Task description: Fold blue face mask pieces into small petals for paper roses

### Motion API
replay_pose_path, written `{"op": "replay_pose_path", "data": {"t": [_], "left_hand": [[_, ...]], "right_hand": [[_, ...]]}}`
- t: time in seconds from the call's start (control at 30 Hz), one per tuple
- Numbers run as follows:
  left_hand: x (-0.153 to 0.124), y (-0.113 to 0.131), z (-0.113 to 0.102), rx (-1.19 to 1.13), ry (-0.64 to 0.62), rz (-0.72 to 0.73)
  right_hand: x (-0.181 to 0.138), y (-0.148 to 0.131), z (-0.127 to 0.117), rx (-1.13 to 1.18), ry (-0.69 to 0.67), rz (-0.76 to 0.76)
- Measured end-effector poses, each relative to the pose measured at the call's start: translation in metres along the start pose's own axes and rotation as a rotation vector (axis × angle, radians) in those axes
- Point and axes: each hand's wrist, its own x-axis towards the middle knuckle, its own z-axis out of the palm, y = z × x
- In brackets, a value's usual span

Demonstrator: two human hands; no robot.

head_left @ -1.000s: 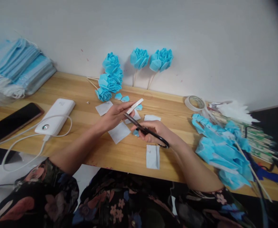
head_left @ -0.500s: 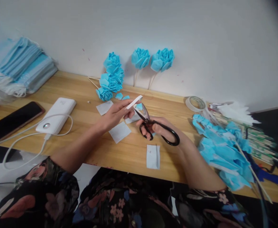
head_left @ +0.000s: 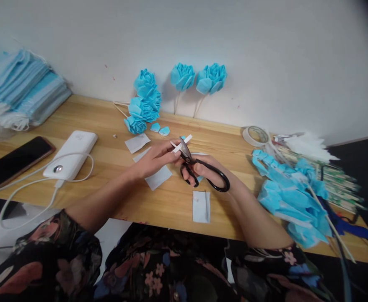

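Note:
My left hand [head_left: 159,158] pinches a small folded white piece [head_left: 187,138], which looks like paper or mask fabric. In my right hand [head_left: 204,167] are black-handled scissors [head_left: 213,172], fingers through the loops. Their blades are parted around the white piece, close to my left fingertips. Beneath and beside my hands lie pale square pieces [head_left: 159,178], partly covered by the hands. Another pale piece [head_left: 200,207] sits nearer the table's front edge. Two small blue petal-shaped cut pieces [head_left: 164,131] rest just beyond my left hand.
Several blue fabric flowers [head_left: 144,107] on sticks lie or lean by the wall. Stacked face masks [head_left: 27,90], a phone [head_left: 17,161] and a cabled white power bank [head_left: 72,154] are at left. At right are a tape roll [head_left: 255,136], crumpled blue fabric [head_left: 292,203] and a blue-handled tool [head_left: 353,230].
The scissors blades have moved up and left across the white piece. My left hand has lowered slightly and the piece sits at a different angle. The view has shifted a little.

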Motion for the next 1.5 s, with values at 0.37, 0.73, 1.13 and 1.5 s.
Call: {"op": "replay_pose_path", "data": {"t": [0.37,0.73,1.13,1.5], "left_hand": [[0.0,-0.003,0.003,0.056,-0.01,0.042],[0.0,-0.006,0.003,0.115,0.042,0.061],[0.003,-0.012,0.002,0.014,0.157,0.034],[0.008,-0.023,-0.003,-0.237,0.353,0.026]], "right_hand": [[0.001,0.001,0.006,0.11,0.086,0.053],[0.0,0.009,0.006,0.208,0.084,0.045],[-0.002,-0.001,0.013,-0.002,0.056,0.081],[-0.007,-0.012,-0.01,-0.019,0.059,0.021]]}}
